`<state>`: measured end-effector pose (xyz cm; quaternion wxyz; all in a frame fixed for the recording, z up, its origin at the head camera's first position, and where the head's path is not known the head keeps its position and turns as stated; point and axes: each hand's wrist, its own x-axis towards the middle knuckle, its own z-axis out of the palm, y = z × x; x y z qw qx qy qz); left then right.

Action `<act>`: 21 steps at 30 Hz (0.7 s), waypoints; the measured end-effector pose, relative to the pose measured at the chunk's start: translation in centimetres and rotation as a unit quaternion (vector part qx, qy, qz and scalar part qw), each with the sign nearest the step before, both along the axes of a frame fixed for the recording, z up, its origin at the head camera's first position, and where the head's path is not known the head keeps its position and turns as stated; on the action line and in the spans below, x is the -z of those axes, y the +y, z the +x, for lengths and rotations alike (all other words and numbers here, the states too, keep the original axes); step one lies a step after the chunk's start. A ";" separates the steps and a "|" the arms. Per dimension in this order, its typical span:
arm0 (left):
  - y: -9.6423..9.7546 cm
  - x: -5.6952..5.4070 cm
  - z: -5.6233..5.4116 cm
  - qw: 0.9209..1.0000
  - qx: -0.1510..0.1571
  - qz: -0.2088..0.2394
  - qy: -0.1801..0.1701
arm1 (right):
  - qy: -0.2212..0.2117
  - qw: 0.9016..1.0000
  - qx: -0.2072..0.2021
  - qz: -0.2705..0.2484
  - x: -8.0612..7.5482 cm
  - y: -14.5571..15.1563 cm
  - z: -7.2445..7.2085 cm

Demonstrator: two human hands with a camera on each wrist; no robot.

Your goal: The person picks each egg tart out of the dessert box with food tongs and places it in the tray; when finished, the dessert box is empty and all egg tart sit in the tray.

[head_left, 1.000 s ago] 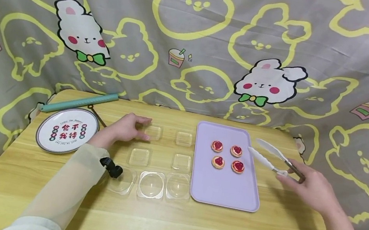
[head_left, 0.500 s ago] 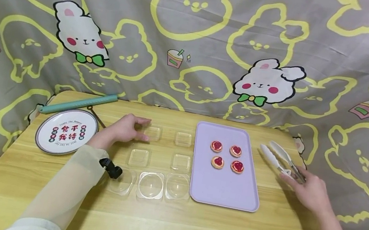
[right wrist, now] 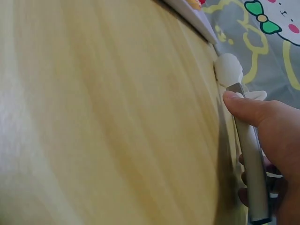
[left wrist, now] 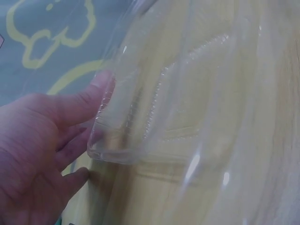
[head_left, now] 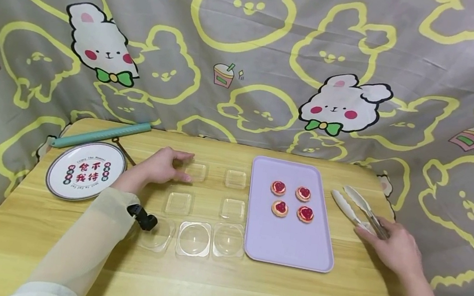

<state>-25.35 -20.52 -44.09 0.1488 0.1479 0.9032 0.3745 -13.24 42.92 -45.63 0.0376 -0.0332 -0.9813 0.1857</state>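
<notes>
In the head view my left hand [head_left: 164, 164] is at the back-left clear plastic box [head_left: 197, 171], index finger at its far side and thumb at its near side. The left wrist view has the fingertips right at the wall of this see-through box [left wrist: 183, 108]. My right hand [head_left: 398, 246] holds a pair of tongs [head_left: 358, 205] by the metal handle, right of the lilac tray [head_left: 288, 249]. The tongs' white tips point toward the back and stand apart with nothing between them. In the right wrist view the thumb lies along the metal tongs handle [right wrist: 253, 164].
On the tray are several small tarts [head_left: 280, 208] with red topping. More clear boxes [head_left: 234, 209] and clear round-domed lids [head_left: 194, 238] stand left of it. A white plate [head_left: 85, 170], a teal tube-like roll [head_left: 102, 134] and a thin dark stick [head_left: 125, 151] lie at the left.
My right hand has drawn the tongs rightward from the tray's edge and lower toward the table, their tips coming a little nearer each other. The left hand has stayed at the box.
</notes>
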 end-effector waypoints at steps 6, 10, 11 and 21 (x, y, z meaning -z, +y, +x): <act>0.0 0.1 -0.1 1.000 0.016 -0.006 0.006 | 0.002 1.000 0.001 0.006 0.5 0.1 0.4; -0.2 -0.1 -0.2 1.000 0.024 -0.011 0.011 | 0.021 1.000 -0.009 0.002 0.9 0.0 0.3; -0.2 -0.1 -0.2 1.000 0.025 -0.012 0.012 | 0.021 1.000 -0.010 0.002 1.0 0.0 0.2; -0.3 -1.5 0.4 0.999 -0.010 -0.020 0.048 | -0.002 0.999 0.012 -0.029 -1.0 -0.6 -0.6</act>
